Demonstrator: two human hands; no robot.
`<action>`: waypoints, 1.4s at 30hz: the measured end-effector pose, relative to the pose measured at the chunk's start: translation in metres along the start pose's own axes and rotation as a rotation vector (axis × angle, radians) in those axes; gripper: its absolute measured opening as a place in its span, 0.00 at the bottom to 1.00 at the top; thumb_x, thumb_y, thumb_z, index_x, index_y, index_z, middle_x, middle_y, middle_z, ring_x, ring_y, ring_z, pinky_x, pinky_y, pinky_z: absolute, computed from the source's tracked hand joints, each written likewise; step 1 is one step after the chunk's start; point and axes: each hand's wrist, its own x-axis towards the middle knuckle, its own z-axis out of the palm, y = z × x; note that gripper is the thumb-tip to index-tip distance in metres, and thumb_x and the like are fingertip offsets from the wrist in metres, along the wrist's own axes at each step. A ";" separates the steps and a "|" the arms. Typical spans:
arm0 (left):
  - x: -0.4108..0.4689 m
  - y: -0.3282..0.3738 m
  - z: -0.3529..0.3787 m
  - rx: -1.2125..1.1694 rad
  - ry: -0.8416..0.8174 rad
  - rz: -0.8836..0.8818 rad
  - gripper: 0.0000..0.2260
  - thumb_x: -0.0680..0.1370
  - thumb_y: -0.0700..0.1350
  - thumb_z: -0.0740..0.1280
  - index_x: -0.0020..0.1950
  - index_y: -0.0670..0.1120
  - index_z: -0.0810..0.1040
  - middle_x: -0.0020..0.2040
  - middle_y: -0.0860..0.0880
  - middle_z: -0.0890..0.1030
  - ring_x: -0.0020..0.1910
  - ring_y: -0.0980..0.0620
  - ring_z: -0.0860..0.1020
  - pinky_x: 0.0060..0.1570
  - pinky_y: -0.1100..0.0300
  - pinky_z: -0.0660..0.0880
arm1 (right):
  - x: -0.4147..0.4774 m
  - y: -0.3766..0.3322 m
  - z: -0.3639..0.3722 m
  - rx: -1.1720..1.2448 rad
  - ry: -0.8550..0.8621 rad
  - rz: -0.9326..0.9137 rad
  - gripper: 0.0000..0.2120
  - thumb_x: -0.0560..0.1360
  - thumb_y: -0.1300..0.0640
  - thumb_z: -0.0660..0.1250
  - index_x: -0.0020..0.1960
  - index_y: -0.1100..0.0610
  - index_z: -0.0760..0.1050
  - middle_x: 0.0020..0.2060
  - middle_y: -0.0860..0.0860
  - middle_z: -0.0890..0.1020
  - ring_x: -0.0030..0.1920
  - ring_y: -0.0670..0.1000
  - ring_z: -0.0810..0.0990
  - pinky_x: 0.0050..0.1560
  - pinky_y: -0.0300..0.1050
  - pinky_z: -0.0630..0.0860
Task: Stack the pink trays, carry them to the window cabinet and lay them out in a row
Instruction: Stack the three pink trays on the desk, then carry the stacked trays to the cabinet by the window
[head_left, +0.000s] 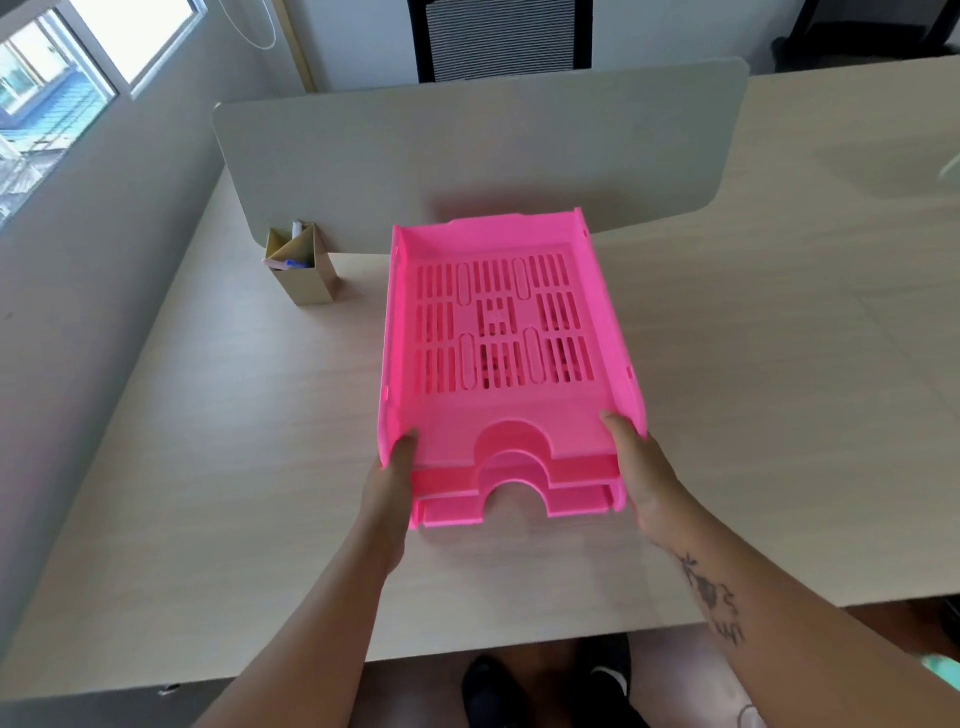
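Head view showed a stack of pink trays (498, 332) over the middle of the pale desk (208, 441), long axis running near to far and leaning slightly left at the far end, the arched cutouts facing the person. The left hand (387, 493) gripped the near left corner, fingers closed on the side wall; the right hand (644, 467) clamped the near right corner likewise. A cardboard pen holder (304, 270) stood to the left, by the grey divider (467, 156).

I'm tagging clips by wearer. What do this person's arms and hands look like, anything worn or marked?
Both forearms are bare, no sleeves visible. The left hand shows no rings or markings. Below the right hand a dark tattoo runs along the forearm.
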 end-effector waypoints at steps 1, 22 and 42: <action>0.001 0.001 0.000 -0.027 0.004 -0.001 0.20 0.79 0.58 0.58 0.63 0.47 0.74 0.51 0.42 0.85 0.48 0.42 0.84 0.49 0.44 0.79 | -0.001 -0.001 0.002 0.011 0.000 0.001 0.22 0.76 0.40 0.59 0.62 0.53 0.75 0.49 0.59 0.84 0.47 0.57 0.84 0.46 0.51 0.78; -0.077 0.079 -0.048 -0.444 0.560 0.164 0.23 0.69 0.60 0.66 0.57 0.47 0.78 0.51 0.41 0.85 0.51 0.37 0.82 0.57 0.37 0.74 | -0.013 -0.134 0.078 -0.042 -0.515 -0.279 0.16 0.76 0.44 0.59 0.59 0.49 0.77 0.50 0.58 0.85 0.48 0.59 0.85 0.52 0.61 0.80; -0.486 -0.056 -0.035 -0.822 1.587 0.452 0.16 0.76 0.55 0.63 0.58 0.48 0.79 0.50 0.40 0.85 0.48 0.38 0.83 0.48 0.41 0.79 | -0.319 -0.033 0.198 -0.438 -1.593 -0.225 0.13 0.74 0.42 0.62 0.53 0.49 0.77 0.45 0.56 0.85 0.43 0.58 0.85 0.38 0.57 0.83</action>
